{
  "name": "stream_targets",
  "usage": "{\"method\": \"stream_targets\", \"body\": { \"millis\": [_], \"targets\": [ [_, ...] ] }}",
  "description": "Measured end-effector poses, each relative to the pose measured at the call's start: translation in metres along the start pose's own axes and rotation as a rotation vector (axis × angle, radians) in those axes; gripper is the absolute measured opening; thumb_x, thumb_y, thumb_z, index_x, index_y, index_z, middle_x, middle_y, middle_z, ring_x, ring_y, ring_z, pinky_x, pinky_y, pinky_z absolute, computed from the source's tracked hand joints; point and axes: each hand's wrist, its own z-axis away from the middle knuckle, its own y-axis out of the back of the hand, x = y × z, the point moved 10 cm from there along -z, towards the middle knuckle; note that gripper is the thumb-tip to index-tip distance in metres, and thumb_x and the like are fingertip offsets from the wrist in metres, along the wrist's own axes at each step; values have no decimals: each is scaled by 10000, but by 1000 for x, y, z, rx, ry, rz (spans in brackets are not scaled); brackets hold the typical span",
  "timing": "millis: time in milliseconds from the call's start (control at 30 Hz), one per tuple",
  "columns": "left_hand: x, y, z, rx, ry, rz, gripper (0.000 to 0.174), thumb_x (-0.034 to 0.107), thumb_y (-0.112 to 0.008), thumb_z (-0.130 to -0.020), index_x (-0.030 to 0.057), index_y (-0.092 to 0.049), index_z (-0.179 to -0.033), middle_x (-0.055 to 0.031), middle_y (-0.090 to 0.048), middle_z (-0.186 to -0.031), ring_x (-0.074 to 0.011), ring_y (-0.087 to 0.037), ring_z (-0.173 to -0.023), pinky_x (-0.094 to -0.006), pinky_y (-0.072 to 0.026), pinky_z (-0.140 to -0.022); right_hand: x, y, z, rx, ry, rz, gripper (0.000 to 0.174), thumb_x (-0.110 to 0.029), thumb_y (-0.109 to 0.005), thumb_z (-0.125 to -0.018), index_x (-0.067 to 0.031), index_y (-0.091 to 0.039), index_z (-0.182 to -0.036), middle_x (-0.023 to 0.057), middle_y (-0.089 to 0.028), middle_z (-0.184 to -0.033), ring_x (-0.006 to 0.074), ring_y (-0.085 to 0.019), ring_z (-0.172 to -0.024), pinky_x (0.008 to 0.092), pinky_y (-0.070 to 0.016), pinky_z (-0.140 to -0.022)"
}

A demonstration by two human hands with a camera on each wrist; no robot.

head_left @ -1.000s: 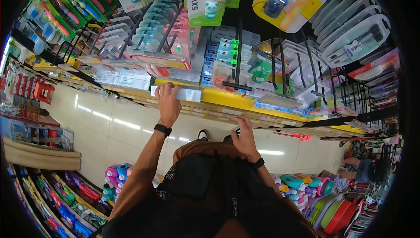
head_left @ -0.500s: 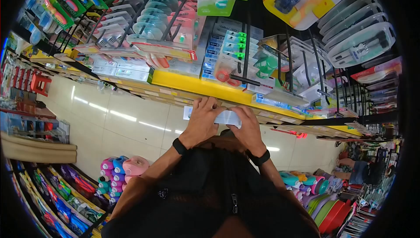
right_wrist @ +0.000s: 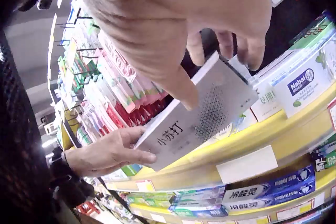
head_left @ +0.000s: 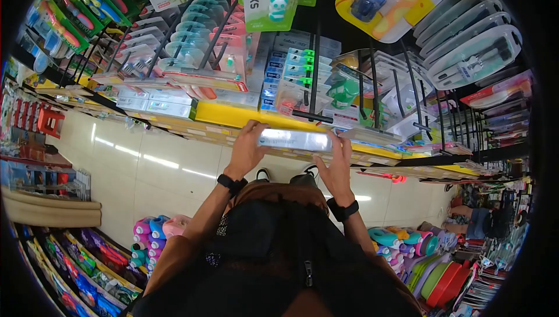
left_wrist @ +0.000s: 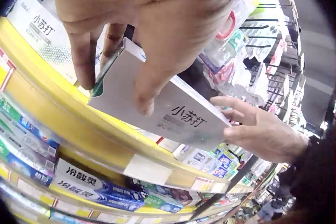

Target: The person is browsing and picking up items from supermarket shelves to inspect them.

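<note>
A white toothpaste box (head_left: 294,140) with dark Chinese lettering is held level just in front of the yellow shelf edge, one hand at each end. My left hand (head_left: 247,149) pinches its left end, the thumb on the printed face and the other fingers behind, as the left wrist view shows. At the opposite end my right hand (head_left: 336,164) grips the carton (right_wrist: 202,111), its thumb across the front and its fingertips around the far side. Strong glare covers the box's upturned side in the head view.
Similar white boxes (left_wrist: 39,35) stand on the shelf with the yellow edge (head_left: 224,114). Metal hooks (head_left: 314,78) with packaged toothbrushes jut out above. On a lower level lie more toothpaste boxes (right_wrist: 268,188). Bottles (head_left: 152,238) and plastic basins (head_left: 445,285) stand behind me.
The left hand has brought the box from the shelf edge toward the body and rightward. Right hand has joined it; both have since spread to the ends, turning the box's bright side up.
</note>
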Motion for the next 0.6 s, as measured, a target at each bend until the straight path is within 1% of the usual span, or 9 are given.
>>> {"method": "stream_targets", "body": {
  "millis": [33, 167, 300, 367, 400, 467, 500, 533, 600],
  "targets": [
    [-6, 1, -7, 16, 29, -44, 584, 53, -903, -754, 68, -687, -1296, -168, -657, -1260, -433, -632, -1198, -493, -542, -1029, 14, -2, 1, -9, -16, 31, 824, -3, -818, -857, -70, -453, -1593, 262, -446, -1549, 457, -416, -1470, 504, -368, -1229],
    [-10, 0, -23, 40, 35, -180, 594, 11, -872, -754, 68, -668, -1309, -169, -640, -1290, -447, -609, -1197, -511, -535, -1028, 55, 11, 2, 14, -124, 74, 796, -11, -812, -872, -44, -453, -1581, 280, -432, -1561, 499, -392, -1483, 513, -335, -1253],
    [-13, -6, -27, 61, 35, -255, 648, -13, -839, -765, 77, -630, -1372, -180, -614, -1326, -452, -580, -1201, -526, -528, -1029, 91, 20, 5, 22, -198, 115, 808, -21, -817, -863, -29, -445, -1580, 295, -423, -1572, 500, -375, -1496, 535, -320, -1261],
    [-8, -8, -25, 112, 34, -264, 670, -12, -836, -773, 84, -612, -1397, -179, -593, -1356, -450, -574, -1216, -526, -529, -1030, 98, 27, 5, 82, -110, 243, 599, -117, -802, -884, 67, -551, -1395, 351, -484, -1432, 578, -408, -1368, 647, -352, -1176],
    [-5, -7, -23, 165, 37, -276, 691, -10, -832, -781, 90, -594, -1422, -179, -573, -1385, -449, -568, -1231, -526, -530, -1031, 113, 25, 5, 86, -117, 246, 599, -117, -802, -884, 67, -551, -1395, 351, -484, -1432, 578, -408, -1368, 647, -352, -1176],
    [-1, -11, -20, 173, 47, -282, 698, -9, -831, -790, 93, -583, -1435, -175, -553, -1406, -449, -562, -1244, -526, -533, -1027, 130, 19, -1, 81, -46, 465, 476, -156, -809, -872, 85, -639, -1246, 348, -505, -1379, 582, -422, -1343, 656, -351, -1168],
    [-1, -12, -19, 188, 65, -292, 706, -7, -830, -800, 96, -572, -1448, -172, -533, -1427, -450, -555, -1258, -526, -536, -1023, 138, 19, -5, 58, -108, 444, 388, -157, -812, -828, 85, -691, -1106, 328, -533, -1331, 549, -453, -1316, 642, -362, -1160],
    [-1, -13, -19, 185, 59, -290, 706, -7, -830, -800, 96, -572, -1448, -172, -533, -1427, -450, -555, -1258, -526, -536, -1023, 143, 18, -8, 63, -112, 446, 388, -157, -812, -828, 85, -691, -1106, 328, -533, -1331, 549, -453, -1316, 642, -362, -1160],
    [-7, -13, -19, 172, 92, -286, 698, 1, -833, -812, 105, -569, -1450, -163, -521, -1442, -444, -562, -1257, -527, -542, -1013, 154, 18, -12, 79, -97, 601, 354, -146, -812, -778, 65, -719, -1047, 297, -560, -1294, 513, -475, -1299, 650, -367, -1144]
  ]
}}
